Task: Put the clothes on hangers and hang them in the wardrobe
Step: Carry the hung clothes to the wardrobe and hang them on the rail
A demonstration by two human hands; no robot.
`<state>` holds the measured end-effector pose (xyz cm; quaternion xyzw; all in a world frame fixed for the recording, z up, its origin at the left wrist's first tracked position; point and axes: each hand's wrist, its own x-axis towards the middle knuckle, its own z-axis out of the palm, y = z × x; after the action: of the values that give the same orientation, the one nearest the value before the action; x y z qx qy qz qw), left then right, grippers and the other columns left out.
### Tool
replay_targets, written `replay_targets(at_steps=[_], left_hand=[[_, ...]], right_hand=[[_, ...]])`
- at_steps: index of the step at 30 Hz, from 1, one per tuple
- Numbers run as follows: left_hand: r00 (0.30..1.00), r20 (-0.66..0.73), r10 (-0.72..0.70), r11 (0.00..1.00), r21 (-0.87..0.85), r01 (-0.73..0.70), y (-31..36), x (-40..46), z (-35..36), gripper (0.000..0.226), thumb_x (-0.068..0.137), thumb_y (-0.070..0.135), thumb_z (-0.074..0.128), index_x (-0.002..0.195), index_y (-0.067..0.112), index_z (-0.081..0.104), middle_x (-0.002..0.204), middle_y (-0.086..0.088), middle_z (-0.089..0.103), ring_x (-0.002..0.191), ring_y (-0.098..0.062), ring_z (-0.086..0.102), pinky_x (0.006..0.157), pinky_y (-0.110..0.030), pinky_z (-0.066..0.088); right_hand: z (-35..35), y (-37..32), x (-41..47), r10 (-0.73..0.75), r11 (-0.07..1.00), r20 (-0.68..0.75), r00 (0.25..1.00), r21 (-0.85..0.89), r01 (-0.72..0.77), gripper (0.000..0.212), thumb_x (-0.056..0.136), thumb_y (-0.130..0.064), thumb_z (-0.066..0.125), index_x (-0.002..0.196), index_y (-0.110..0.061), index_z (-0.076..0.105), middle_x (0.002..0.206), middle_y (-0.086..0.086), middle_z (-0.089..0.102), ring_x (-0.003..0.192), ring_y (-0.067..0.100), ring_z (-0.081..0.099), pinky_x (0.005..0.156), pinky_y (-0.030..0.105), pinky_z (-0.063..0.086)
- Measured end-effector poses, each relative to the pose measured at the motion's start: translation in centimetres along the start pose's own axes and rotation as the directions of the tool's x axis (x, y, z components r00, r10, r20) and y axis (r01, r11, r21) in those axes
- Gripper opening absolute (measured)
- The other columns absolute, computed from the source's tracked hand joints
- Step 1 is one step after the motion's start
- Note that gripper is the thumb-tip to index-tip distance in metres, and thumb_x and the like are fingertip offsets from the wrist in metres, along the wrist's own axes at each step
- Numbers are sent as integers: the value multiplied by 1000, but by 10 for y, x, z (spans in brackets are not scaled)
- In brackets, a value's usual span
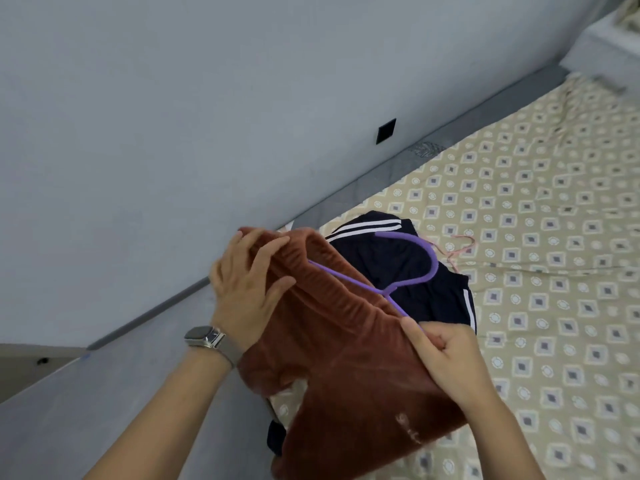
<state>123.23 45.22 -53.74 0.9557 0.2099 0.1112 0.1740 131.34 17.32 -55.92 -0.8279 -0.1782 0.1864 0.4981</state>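
The person is fitting a purple hanger (408,271) into the waistband of rust-brown shorts (346,368), held up over the bed (554,237) near its wall-side edge. The left hand (247,289) is gripping one end of the elastic waistband, fingers curled over the gathered cloth and thumb splayed below. The right hand (446,355) is pinching the other end of the waistband, and the hanger's thin arm seems to be running into that pinch, though the fingers are hiding exactly where it ends.

The relation that matters: the waistband is stretching as a long line from the left hand down to the right, and the hanger's shoulder bar is lying along that same line just above it, with the hook curving away toward the far side, over the dark garment. The right hand is the nearer one to the hanger's free arm, so it is probably the one to tuck that arm inside the band; the left would hold the cloth taut.

Count: one purple hanger in use, one pink hanger (457,251) lying on the sheet just beyond, one pair of brown shorts, one dark garment with white stripes (408,265) lying on the bed beneath. The wardrobe is not showing.
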Motion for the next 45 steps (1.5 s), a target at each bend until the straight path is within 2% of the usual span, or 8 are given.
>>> replay_targets(at_steps=[4,9,13,19,26,33,37,45], left_hand=[[993,54,105,993,45,-107,-4,-27,-40,36,88,58,31,116,44,48,118,17,55,124,-12,44,102,-40,10],[995,92,26,998,-53,-21,-22,-109,-91,31,78,66,24,78,47,48,86,17,55,94,-5,47,84,-29,13],[999,42,-28,992,-121,33,-46,-209,-152,25,72,72,31,88,58,45,77,18,56,86,-8,47,77,-30,18],[931,-201,-303,948,-158,275,-72,-353,-271,32,68,73,41,82,46,52,85,38,55,75,3,49,80,-36,31],[614,-550,-566,795,-168,583,-76,-514,-384,26,68,68,48,71,42,54,76,31,56,74,0,51,77,-32,25],[228,-687,-690,541,-280,793,-66,-628,-417,47,64,76,41,65,32,56,61,18,59,75,-7,58,83,-38,36],[40,-724,-688,400,-334,854,-47,-674,-421,54,64,78,40,62,26,54,64,17,58,71,-2,54,80,-36,34],[-366,-708,-604,74,-508,858,13,-757,-399,41,64,78,44,72,39,56,57,14,57,65,-4,56,76,-37,37]], right_hand=[[8,-27,-33,-63,997,51,997,-36,64,76,74,-84,46,52,-15,23,49,-6,19,48,7,21,47,26,17],[26,-62,-85,-175,965,104,979,-178,191,73,76,-78,49,56,-12,23,49,-3,17,48,8,20,50,32,21],[52,-114,-136,-297,898,220,929,-267,350,65,79,-65,54,56,-14,21,50,-1,18,49,12,21,51,33,23],[113,-226,-195,-473,777,399,786,-233,585,65,73,-68,58,58,-9,36,53,3,36,53,16,35,56,38,39],[212,-360,-267,-716,523,580,389,75,849,38,75,-64,59,70,-27,58,81,-11,58,66,7,57,64,20,44],[306,-426,-341,-747,357,661,70,311,881,53,71,-71,57,62,-19,59,58,-4,56,59,12,53,58,21,39],[347,-455,-376,-702,308,703,-114,444,841,47,71,-65,68,62,-21,56,56,-9,51,55,8,47,52,16,32],[406,-469,-468,-444,242,748,-493,630,738,61,61,-86,48,77,-28,61,61,-19,59,60,0,53,60,16,40]])
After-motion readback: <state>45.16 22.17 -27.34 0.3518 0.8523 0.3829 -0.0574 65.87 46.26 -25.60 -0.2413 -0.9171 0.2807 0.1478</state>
